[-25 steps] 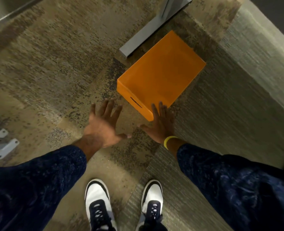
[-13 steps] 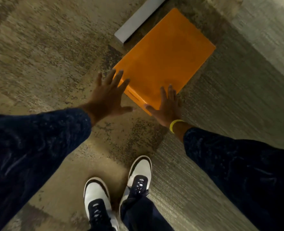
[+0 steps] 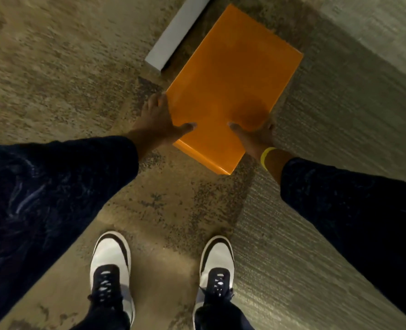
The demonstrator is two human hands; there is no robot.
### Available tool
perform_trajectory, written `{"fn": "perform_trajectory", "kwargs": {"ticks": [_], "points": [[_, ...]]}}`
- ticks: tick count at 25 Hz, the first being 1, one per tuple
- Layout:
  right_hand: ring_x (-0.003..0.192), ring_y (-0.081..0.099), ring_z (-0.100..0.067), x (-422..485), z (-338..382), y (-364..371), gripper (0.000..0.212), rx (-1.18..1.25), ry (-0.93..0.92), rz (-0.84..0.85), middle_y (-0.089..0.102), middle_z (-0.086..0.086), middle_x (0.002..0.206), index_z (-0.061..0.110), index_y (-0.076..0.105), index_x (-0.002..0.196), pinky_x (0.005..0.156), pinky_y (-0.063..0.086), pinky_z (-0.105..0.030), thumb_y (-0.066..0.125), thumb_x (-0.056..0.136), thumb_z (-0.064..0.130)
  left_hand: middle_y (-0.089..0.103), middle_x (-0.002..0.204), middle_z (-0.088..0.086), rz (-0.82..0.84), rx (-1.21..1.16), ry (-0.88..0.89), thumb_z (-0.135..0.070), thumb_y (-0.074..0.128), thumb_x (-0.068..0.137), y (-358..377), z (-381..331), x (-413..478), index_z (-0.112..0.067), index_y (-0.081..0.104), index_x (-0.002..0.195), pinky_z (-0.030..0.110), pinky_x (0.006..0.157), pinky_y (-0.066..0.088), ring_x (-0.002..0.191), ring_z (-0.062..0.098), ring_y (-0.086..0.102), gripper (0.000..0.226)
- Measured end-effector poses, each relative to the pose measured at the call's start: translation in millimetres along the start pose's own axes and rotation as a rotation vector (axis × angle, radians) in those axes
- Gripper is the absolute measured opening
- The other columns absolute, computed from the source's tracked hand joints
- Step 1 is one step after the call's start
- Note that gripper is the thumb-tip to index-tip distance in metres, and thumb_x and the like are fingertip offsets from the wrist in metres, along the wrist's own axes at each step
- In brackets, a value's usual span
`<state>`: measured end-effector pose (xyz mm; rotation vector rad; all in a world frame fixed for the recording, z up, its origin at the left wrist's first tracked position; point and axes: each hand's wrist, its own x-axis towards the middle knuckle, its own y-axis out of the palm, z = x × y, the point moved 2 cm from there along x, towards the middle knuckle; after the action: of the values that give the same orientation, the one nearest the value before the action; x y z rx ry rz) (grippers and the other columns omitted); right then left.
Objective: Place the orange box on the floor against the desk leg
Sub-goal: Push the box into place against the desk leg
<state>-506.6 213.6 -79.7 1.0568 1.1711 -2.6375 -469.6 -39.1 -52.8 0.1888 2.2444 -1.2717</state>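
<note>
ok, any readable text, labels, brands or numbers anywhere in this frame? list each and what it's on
None readable.
orange box: top and visible side plain, no print shows.
shoes: black and white, no legible brand mark.
yellow wristband: no lettering can be made out.
desk leg, carpet: no markings.

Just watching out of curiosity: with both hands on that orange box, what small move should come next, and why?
Probably nudge the orange box a little further toward the grey desk leg and let go. The left hand and right hand grip its near sides, and a dark strip shows between box and leg, though it may be only shadow.
</note>
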Motion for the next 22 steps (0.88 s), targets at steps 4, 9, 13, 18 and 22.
{"fn": "perform_trajectory", "kwargs": {"ticks": [4, 9, 13, 18, 22], "points": [[0.139, 0.049, -0.030, 7.7, 2.1, 17.0, 0.101, 0.366, 0.023, 0.042, 0.046, -0.008, 0.155, 0.017, 0.029, 0.156, 0.113, 0.041, -0.053, 0.080, 0.076, 0.051, 0.041, 0.151, 0.016, 0.041, -0.240, -0.127, -0.061, 0.075, 0.069, 8.4, 17.4, 33.6, -0.012, 0.026, 0.149, 0.055, 0.103, 0.047, 0.132, 0.039, 0.047, 0.106], [0.135, 0.052, -0.032, 6.4, 6.4, 13.5, 0.113, 0.474, 0.007, -0.077, 0.046, -0.012, 0.154, 0.015, 0.017, 0.157, 0.111, 0.044, -0.053, 0.089, 0.071, 0.025, 0.049, 0.140, 0.016, -0.002, -0.347, -0.078, -0.042, 0.085, 0.066, 7.8, 29.7, 48.5, -0.013, 0.040, 0.139, 0.052, 0.096, 0.052, 0.122, 0.037, 0.054, 0.090], [0.129, 0.056, -0.032, 14.9, 27.5, 10.7, 0.104, 0.443, -0.076, -0.135, 0.048, -0.012, 0.150, 0.014, 0.026, 0.154, 0.106, 0.050, -0.049, 0.089, 0.072, 0.021, 0.054, 0.136, 0.016, -0.046, -0.331, -0.004, -0.037, 0.083, 0.070, -6.2, 39.4, 62.7, -0.012, 0.046, 0.137, 0.050, 0.095, 0.052, 0.118, 0.035, 0.057, 0.081], [0.134, 0.053, -0.033, 40.1, 57.8, 11.2, 0.108, 0.397, -0.112, -0.172, 0.043, -0.012, 0.156, 0.016, 0.023, 0.157, 0.107, 0.049, -0.052, 0.089, 0.072, 0.024, 0.059, 0.131, 0.014, -0.090, -0.358, 0.050, -0.031, 0.080, 0.076, -27.7, 38.3, 91.7, -0.012, 0.049, 0.135, 0.038, 0.073, 0.052, 0.104, 0.028, 0.059, 0.069], [0.136, 0.051, -0.035, 61.7, 76.0, 13.4, 0.104, 0.416, -0.138, -0.142, 0.042, -0.014, 0.156, 0.016, 0.023, 0.157, 0.107, 0.048, -0.054, 0.087, 0.075, 0.023, 0.059, 0.132, 0.018, -0.160, -0.355, 0.094, -0.029, 0.078, 0.078, -50.9, 35.4, 115.2, -0.009, 0.048, 0.135, 0.035, 0.070, 0.044, 0.097, 0.023, 0.052, 0.067]]}}
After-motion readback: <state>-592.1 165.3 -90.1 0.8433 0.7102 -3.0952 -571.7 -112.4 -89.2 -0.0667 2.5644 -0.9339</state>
